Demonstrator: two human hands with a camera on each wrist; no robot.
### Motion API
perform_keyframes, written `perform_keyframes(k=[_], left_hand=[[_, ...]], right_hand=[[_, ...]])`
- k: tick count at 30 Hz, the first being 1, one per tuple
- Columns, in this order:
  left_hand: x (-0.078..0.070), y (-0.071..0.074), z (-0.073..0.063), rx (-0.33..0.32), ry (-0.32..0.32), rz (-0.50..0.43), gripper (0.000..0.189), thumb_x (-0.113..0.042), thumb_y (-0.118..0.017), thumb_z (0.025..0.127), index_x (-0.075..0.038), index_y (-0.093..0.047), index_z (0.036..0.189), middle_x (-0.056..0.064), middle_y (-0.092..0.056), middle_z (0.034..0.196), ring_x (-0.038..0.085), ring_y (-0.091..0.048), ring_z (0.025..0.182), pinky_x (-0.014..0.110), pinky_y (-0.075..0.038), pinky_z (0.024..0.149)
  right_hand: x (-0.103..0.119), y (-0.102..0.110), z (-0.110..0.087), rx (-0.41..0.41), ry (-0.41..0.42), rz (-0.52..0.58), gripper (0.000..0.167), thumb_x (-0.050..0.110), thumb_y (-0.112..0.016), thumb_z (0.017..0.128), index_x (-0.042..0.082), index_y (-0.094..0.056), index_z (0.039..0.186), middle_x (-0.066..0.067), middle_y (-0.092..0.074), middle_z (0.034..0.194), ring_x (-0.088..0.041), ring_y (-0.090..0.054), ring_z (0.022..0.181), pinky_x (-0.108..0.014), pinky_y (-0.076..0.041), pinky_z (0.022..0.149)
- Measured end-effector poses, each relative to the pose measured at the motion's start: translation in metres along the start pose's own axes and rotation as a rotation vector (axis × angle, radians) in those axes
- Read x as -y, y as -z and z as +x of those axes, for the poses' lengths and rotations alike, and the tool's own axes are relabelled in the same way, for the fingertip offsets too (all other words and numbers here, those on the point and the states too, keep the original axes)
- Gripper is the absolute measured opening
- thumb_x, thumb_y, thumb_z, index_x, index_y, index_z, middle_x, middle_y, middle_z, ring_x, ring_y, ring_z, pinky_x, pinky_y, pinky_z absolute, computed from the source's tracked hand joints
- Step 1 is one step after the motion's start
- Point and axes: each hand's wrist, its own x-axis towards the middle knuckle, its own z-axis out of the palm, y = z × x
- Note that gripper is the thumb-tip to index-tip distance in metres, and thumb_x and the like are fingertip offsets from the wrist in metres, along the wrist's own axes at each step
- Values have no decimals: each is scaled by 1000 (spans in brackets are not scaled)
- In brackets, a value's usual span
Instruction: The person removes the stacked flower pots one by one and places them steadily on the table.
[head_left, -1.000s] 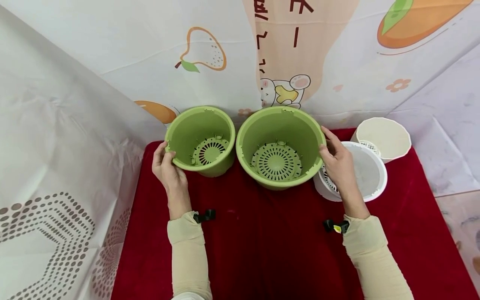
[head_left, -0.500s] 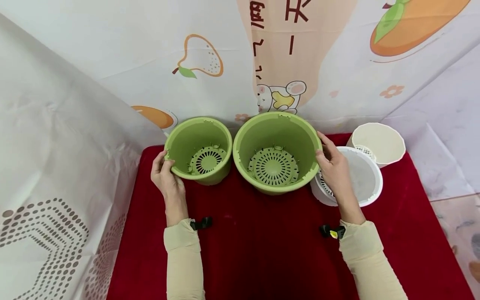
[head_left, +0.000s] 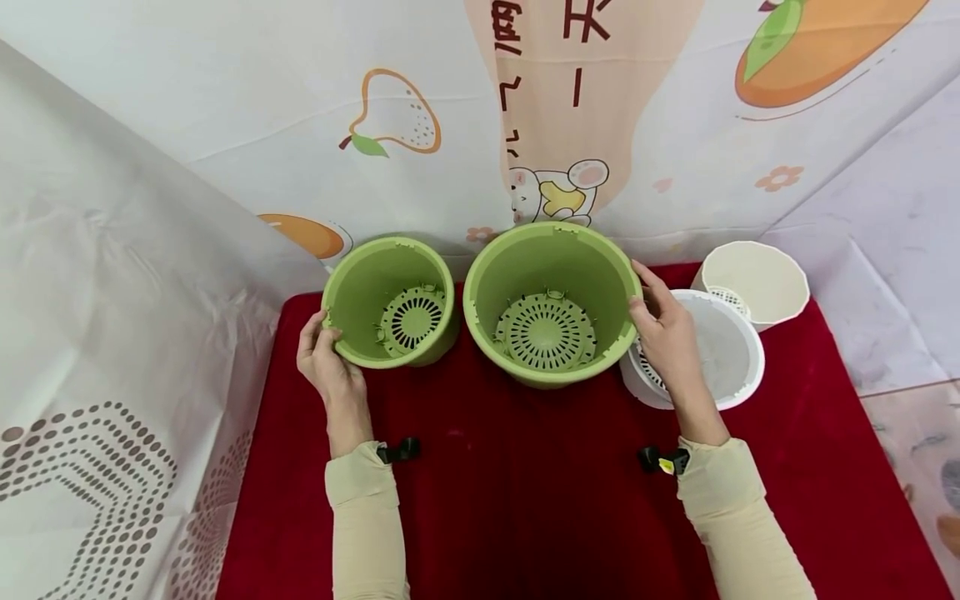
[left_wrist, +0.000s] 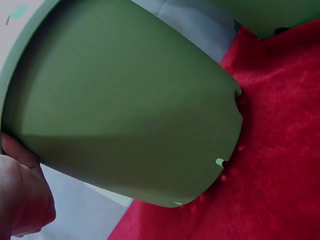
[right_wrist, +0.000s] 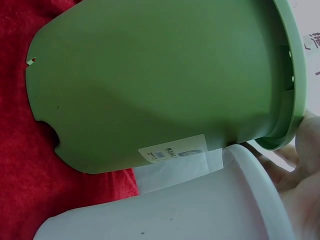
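My left hand (head_left: 333, 371) pinches the left rim of the smaller green plastic flower pot (head_left: 367, 287), thumb inside and fingers outside. My right hand (head_left: 667, 333) grips the right rim of a larger green flower pot (head_left: 555, 258) the same way. Both pots have slotted bottoms and stand side by side, a narrow gap between their rims. In the left wrist view, the smaller pot's notched base meets the red cloth (left_wrist: 280, 150). The right wrist view shows a paper label (right_wrist: 172, 149) on the larger pot's side.
Just right of the larger pot stands a white flower pot (head_left: 723, 350), partly behind my right hand. A cream pot (head_left: 757, 283) sits behind it at the table's back right. A printed fabric backdrop (head_left: 300, 100) rises close behind the pots.
My left hand has shifted the smaller green pot slightly left, so its rim has parted from the larger pot's. The right hand keeps its hold. The head view has shifted slightly.
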Motion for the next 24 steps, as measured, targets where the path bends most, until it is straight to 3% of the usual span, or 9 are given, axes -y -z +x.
perform_keyframes(k=[10, 17, 24], left_hand=[[-1, 5, 0, -12, 15, 19, 38, 20, -42, 78, 11, -69, 103, 20, -58, 115, 35, -61, 112, 53, -46, 100], [-1, 7, 1, -3, 28, 10, 38, 20, -43, 78, 11, -69, 103, 20, -58, 118, 33, -61, 110, 50, -48, 99], [-1, 11, 2, 2, 37, 15, 38, 20, -43, 78, 10, -69, 105, 20, -58, 118, 32, -61, 108, 48, -49, 98]], right_hand=[[-5, -1, 1, 2, 13, 8, 48, 9, -48, 100, 8, -48, 148, -24, -60, 132, 0, -56, 97, -10, -45, 80], [-38, -6, 9, -21, 0, 5, 47, 15, -51, 101, 19, -49, 148, -12, -63, 131, -8, -58, 100, -11, -46, 81], [-45, -6, 10, -28, 19, 18, 47, 17, -51, 101, 25, -51, 147, -10, -65, 128, -5, -59, 99, -12, -47, 82]])
